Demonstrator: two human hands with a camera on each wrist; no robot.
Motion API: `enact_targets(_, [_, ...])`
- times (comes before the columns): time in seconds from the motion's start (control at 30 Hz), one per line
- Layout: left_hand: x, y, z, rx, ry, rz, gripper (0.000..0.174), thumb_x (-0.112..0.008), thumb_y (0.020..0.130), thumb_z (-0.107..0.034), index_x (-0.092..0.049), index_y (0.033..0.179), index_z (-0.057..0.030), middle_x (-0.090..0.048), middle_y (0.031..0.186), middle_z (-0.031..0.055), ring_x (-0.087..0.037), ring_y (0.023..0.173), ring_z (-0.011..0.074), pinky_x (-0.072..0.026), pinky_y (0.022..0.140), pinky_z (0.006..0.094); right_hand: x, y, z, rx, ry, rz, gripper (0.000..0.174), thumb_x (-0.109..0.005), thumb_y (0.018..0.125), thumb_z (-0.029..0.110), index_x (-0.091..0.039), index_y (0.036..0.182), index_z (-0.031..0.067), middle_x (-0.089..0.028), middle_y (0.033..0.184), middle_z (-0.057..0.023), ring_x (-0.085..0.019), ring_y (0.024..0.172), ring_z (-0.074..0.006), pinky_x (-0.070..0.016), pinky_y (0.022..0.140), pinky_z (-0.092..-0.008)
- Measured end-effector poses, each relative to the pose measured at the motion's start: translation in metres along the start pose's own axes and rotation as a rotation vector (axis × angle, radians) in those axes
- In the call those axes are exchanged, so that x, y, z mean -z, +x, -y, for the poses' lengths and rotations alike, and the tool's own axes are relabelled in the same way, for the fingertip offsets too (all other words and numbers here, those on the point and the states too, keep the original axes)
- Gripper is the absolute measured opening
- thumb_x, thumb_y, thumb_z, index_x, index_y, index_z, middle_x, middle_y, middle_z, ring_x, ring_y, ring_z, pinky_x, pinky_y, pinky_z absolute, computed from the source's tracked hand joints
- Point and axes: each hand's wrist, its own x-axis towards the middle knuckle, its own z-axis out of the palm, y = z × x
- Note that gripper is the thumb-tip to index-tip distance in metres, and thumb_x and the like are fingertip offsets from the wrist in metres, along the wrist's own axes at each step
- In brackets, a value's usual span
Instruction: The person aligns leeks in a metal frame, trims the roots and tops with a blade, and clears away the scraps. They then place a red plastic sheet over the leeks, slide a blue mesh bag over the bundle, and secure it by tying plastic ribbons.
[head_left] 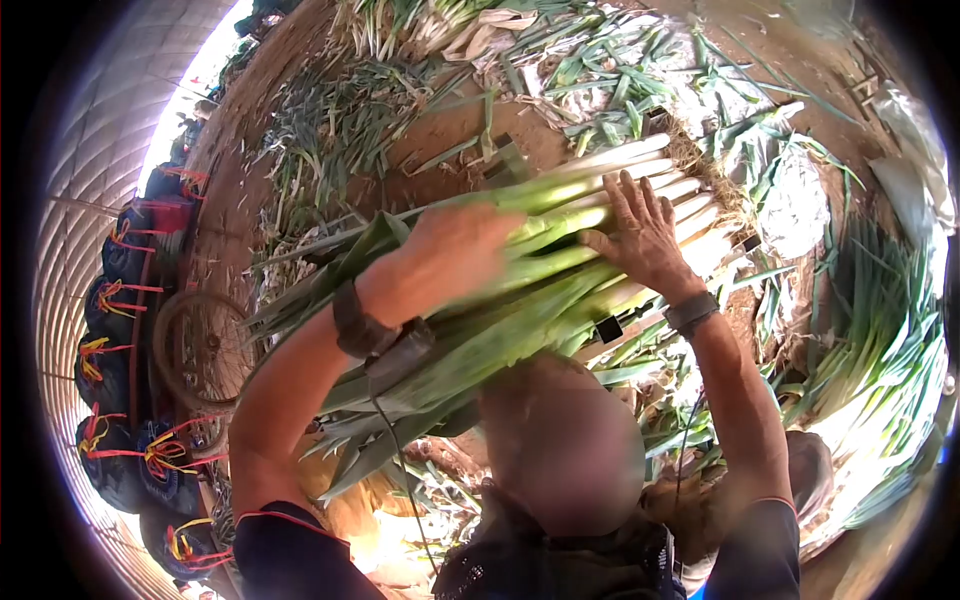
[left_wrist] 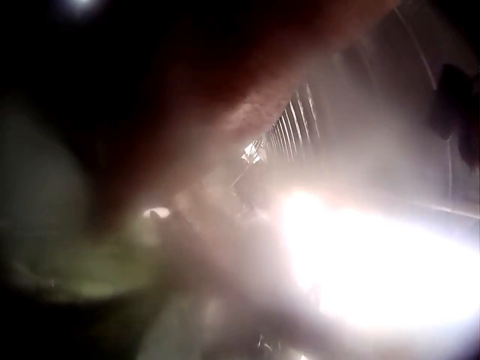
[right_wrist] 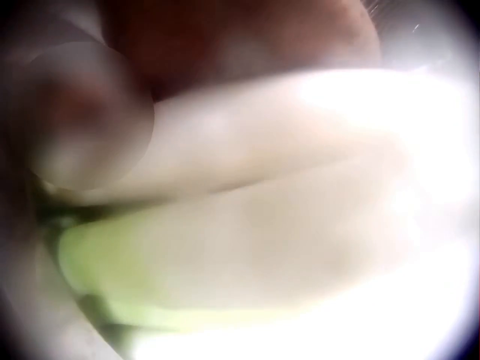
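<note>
A thick bundle of leeks (head_left: 560, 265) lies crosswise before the person, white root ends to the right and green leaves to the left. Spread almost straight, the fingers of the right hand (head_left: 645, 235) rest on the white stalks near the roots. In the right wrist view, pale leek stalks (right_wrist: 247, 232) fill most of the picture, close below that hand. The left hand (head_left: 440, 255) is over the green part of the bundle, blurred, its fingertips hard to make out. Dark blur and glare cover most of the left wrist view.
Loose leek leaves (head_left: 340, 140) litter the soil beyond the bundle. More leeks (head_left: 860, 350) are heaped at the right. A wheel (head_left: 205, 350) and several dark bundles with coloured ties (head_left: 110, 370) line the left side, by a curved ribbed wall (head_left: 90, 200).
</note>
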Motion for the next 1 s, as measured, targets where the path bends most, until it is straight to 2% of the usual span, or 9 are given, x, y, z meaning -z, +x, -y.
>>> enact_targets(0.1, [0.006, 0.008, 0.004, -0.018, 0.110, -0.005, 0.048, -0.069, 0.077, -0.013, -0.056, 0.122, -0.0061, -0.057, 0.092, 0.0170, -0.061, 0.089, 0.0343, -0.0495, 0.074, 0.0446, 0.007, -0.002, -0.003, 0.040, 0.038, 0.035, 0.099, -0.055, 0.078, 0.072, -0.015, 0.152, 0.0206, -0.017, 0.155, -0.0191, -0.009, 0.144, -0.0408, -0.0100, 0.112, -0.0621])
enact_targets(0.23, [-0.021, -0.010, -0.020, 0.003, 0.417, 0.002, 0.051, -0.061, 0.080, -0.006, -0.050, 0.130, -0.0051, -0.055, 0.099, 0.0180, -0.062, 0.084, 0.0342, -0.0504, 0.069, 0.0447, 0.007, -0.006, -0.006, 0.059, 0.082, 0.065, 0.099, -0.059, 0.077, 0.069, -0.017, 0.151, 0.0201, -0.017, 0.155, -0.0182, -0.009, 0.144, -0.0405, -0.0090, 0.112, -0.0612])
enact_targets(0.4, [-0.040, -0.030, -0.028, 0.077, 0.229, -0.082, 0.050, -0.057, 0.083, -0.004, -0.046, 0.131, -0.0040, -0.052, 0.101, 0.0184, -0.061, 0.082, 0.0358, -0.0497, 0.066, 0.0466, 0.022, -0.005, 0.003, 0.002, 0.038, 0.191, 0.092, -0.062, 0.076, 0.065, -0.026, 0.149, 0.0222, -0.016, 0.156, -0.0158, -0.008, 0.144, -0.0391, -0.0074, 0.113, -0.0589])
enact_targets(0.53, [-0.032, -0.041, -0.024, 0.121, -0.037, -0.146, 0.043, -0.062, 0.087, -0.019, -0.048, 0.123, -0.0006, -0.055, 0.096, 0.0207, -0.060, 0.083, 0.0416, -0.0491, 0.069, 0.0487, 0.010, -0.007, -0.003, 0.051, 0.023, 0.107, 0.090, -0.060, 0.077, 0.068, -0.027, 0.149, 0.0257, -0.016, 0.156, -0.0138, -0.007, 0.145, -0.0376, -0.0089, 0.111, -0.0631])
enact_targets(0.6, [-0.021, -0.046, -0.021, 0.316, -0.142, -0.055, 0.052, -0.065, 0.086, -0.038, -0.049, 0.117, 0.0004, -0.060, 0.093, 0.0214, -0.061, 0.085, 0.0427, -0.0490, 0.072, 0.0495, 0.008, -0.007, -0.007, 0.063, 0.013, 0.110, 0.088, -0.059, 0.078, 0.067, -0.027, 0.149, 0.0262, -0.016, 0.156, -0.0135, -0.006, 0.145, -0.0376, -0.0094, 0.111, -0.0634])
enact_targets(0.7, [0.002, -0.068, -0.035, 0.403, 0.160, 0.089, 0.067, -0.064, 0.081, -0.055, -0.049, 0.114, 0.0010, -0.064, 0.094, 0.0241, -0.063, 0.087, 0.0436, -0.0491, 0.075, 0.0499, 0.011, -0.007, -0.002, 0.047, -0.027, 0.137, 0.085, -0.057, 0.079, 0.067, -0.027, 0.149, 0.0282, -0.015, 0.157, -0.0127, -0.007, 0.145, -0.0383, -0.0112, 0.111, -0.0641])
enact_targets(0.83, [0.022, -0.117, -0.022, 0.600, 0.127, 0.263, 0.081, -0.065, 0.076, -0.063, -0.045, 0.121, 0.0011, -0.062, 0.099, 0.0284, -0.063, 0.089, 0.0437, -0.0490, 0.079, 0.0509, 0.003, -0.007, -0.007, 0.056, -0.016, 0.089, 0.083, -0.058, 0.080, 0.066, -0.026, 0.149, 0.0311, -0.016, 0.157, -0.0128, -0.010, 0.144, -0.0391, -0.0103, 0.111, -0.0643])
enact_targets(0.93, [0.019, -0.153, -0.014, 0.682, 0.193, 0.261, 0.086, -0.064, 0.078, -0.062, -0.040, 0.131, 0.0014, -0.060, 0.105, 0.0284, -0.061, 0.098, 0.0432, -0.0479, 0.086, 0.0485, 0.002, -0.007, -0.006, 0.095, -0.059, 0.024, 0.080, -0.060, 0.081, 0.061, -0.028, 0.148, 0.0291, -0.020, 0.156, -0.0142, -0.017, 0.142, -0.0408, -0.0175, 0.110, -0.0604])
enact_targets(1.0, [-0.029, -0.181, 0.031, 0.685, -0.009, 0.201, 0.084, -0.065, 0.080, -0.057, -0.038, 0.134, 0.0018, -0.059, 0.109, 0.0283, -0.059, 0.104, 0.0420, -0.0463, 0.090, 0.0460, -0.001, -0.006, -0.007, 0.151, -0.107, -0.040, 0.077, -0.060, 0.083, 0.057, -0.032, 0.146, 0.0227, -0.025, 0.152, -0.0187, -0.025, 0.138, -0.0430, -0.0220, 0.108, -0.0584])
